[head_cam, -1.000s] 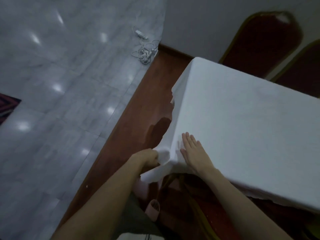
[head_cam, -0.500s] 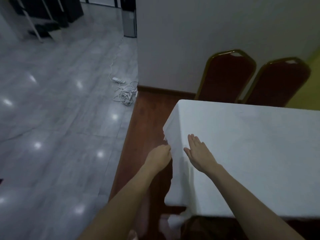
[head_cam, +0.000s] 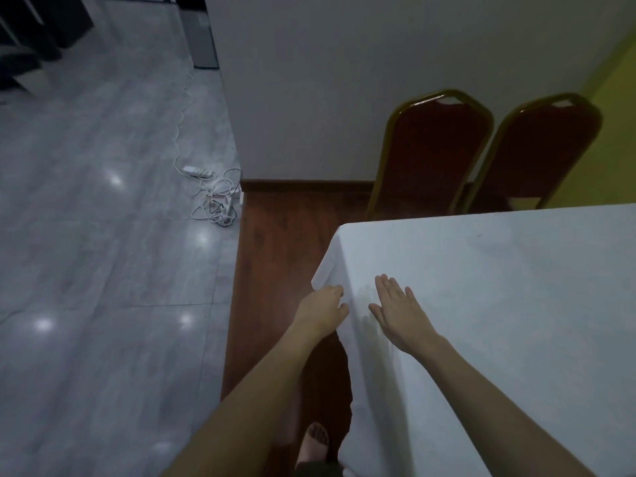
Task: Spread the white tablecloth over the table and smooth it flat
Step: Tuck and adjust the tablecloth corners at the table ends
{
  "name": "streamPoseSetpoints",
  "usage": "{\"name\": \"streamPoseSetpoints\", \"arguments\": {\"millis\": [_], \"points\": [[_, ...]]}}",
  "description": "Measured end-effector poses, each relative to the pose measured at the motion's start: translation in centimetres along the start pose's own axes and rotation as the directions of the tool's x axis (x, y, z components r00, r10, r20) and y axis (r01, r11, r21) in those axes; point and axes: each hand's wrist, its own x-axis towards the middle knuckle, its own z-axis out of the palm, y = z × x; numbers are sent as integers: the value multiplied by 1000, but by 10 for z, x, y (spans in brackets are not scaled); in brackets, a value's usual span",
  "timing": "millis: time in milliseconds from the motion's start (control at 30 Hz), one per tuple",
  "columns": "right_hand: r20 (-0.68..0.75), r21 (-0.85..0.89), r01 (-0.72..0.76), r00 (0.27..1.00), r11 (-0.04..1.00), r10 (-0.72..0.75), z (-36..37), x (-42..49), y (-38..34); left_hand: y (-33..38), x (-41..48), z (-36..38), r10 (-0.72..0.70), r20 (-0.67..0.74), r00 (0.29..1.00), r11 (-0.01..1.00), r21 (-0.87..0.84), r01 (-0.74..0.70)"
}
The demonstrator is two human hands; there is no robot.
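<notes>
The white tablecloth [head_cam: 499, 304] lies over the table and covers the whole top in view; its surface is flat, with faint creases near the left edge. At that edge the cloth drops over the side and hangs in a fold below the far-left corner. The left hand [head_cam: 323, 306] is at this hanging side panel, fingers curled in and pinching the cloth just under the table edge. The right hand [head_cam: 401, 311] rests palm down on the cloth top just beside the same edge, fingers straight and slightly spread, holding nothing. The two hands are near each other but apart. Two red-upholstered chairs with gold frames [head_cam: 437, 149] [head_cam: 543, 149] stand side by side behind the far edge, against a pale wall [head_cam: 344, 80]. A brown wooden floor strip [head_cam: 275, 253] runs along the table's left side and borders glossy grey floor tiles [head_cam: 103, 270]. A white power strip with tangled cables [head_cam: 213, 197] lies on the tiles near the wall corner. One foot [head_cam: 315, 442] shows on the floor below the left forearm.
</notes>
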Motion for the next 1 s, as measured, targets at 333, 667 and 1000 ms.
{"name": "streamPoseSetpoints", "arguments": {"millis": [333, 667, 1000], "points": [[41, 18, -88, 995, 996, 87, -26, 107, -12, -36, 113, -53, 40, 72, 997, 996, 74, -45], [115, 104, -220, 971, 970, 208, -36, 182, -19, -77, 226, -68, 133, 195, 972, 984, 95, -153], [32, 45, -254, 967, 966, 252, 21, 217, -22, -92, 293, -13, 209, 270, 940, 976, -109, -186]]}}
